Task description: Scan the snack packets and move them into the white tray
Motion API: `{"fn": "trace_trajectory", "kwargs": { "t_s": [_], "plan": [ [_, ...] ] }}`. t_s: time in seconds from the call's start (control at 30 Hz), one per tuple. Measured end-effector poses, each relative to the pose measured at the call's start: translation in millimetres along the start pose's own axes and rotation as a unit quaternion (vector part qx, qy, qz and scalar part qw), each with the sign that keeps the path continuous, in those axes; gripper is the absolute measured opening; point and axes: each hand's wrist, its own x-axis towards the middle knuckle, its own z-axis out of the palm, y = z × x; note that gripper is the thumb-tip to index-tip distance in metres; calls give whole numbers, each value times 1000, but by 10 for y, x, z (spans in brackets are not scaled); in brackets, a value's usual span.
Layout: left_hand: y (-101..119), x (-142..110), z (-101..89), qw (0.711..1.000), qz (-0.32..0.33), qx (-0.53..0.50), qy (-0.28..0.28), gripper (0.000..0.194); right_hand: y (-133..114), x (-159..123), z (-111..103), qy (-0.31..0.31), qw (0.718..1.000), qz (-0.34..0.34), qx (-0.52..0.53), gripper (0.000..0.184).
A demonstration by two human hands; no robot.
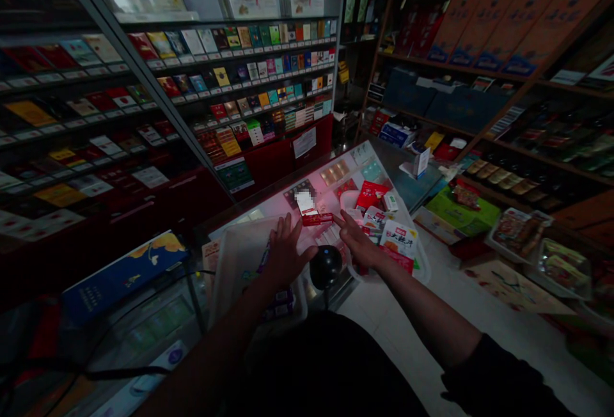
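My left hand [286,252] is open, its fingers spread over the edge of a white plastic bin [225,257]. Its fingertips are near the left end of a small red box [317,219] on the glass counter. My right hand [357,243] reaches in from the other side, index finger stretched out to the box's right end; whether it touches is hard to tell. White, partly blurred paper [306,202] lies behind the box. Between my hands stands a black rounded device [326,266] with a blue dot. Purple packs [282,302] lie in the bin.
A second white tub [425,270] at the right holds red and white snack packets [399,238]. The counter [259,203] runs toward shelves of small packs [259,71]. A blue box [125,270] lies at left. Stocked shelves and a green box [463,212] stand right.
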Motion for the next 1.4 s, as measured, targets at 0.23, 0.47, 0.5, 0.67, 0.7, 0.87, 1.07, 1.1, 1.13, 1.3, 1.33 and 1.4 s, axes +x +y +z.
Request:
{"fn": "trace_trajectory", "kwargs": {
  "t_s": [0.23, 0.47, 0.5, 0.67, 0.7, 0.87, 1.07, 1.1, 1.13, 1.3, 1.33, 1.4],
  "plan": [
    [-35, -20, 100, 1000, 4, 15, 2, 86, 119, -49, 81, -18, 1000, 4, -9, 94],
    [-93, -59, 150, 1000, -8, 25, -5, 84, 172, -88, 179, -34, 999, 32, -7, 95],
    [-100, -67, 158, 1000, -9, 25, -9, 84, 189, -95, 197, -34, 999, 37, -7, 92],
    [-103, -113, 188, 999, -17, 28, -19, 83, 287, -112, 288, -22, 999, 19, -17, 86],
    [-98, -122, 193, 999, -22, 27, -21, 83, 299, -113, 300, -20, 999, 14, -21, 86],
    [-98, -163, 233, 999, -30, 23, -24, 81, 300, -126, 327, -18, 999, 12, -29, 88],
    [-134, -199, 270, 999, -19, 29, -16, 79, 294, -173, 367, -16, 999, 29, -31, 91],
    [-138, -205, 276, 999, -18, 30, -14, 79, 299, -177, 374, -14, 999, 28, -31, 90],
    [-141, -212, 282, 999, -19, 31, -12, 79, 306, -180, 380, -12, 999, 24, -32, 90],
    [-141, -231, 329, 999, -23, 42, -3, 80, 357, -171, 408, -5, 999, 6, -34, 92],
    [-139, -231, 338, 999, -24, 47, -1, 79, 371, -168, 414, -1, 999, 3, -32, 91],
    [-133, -229, 349, 998, -24, 56, 4, 80, 399, -166, 426, 7, 1000, -2, -24, 90]
  ]
}}
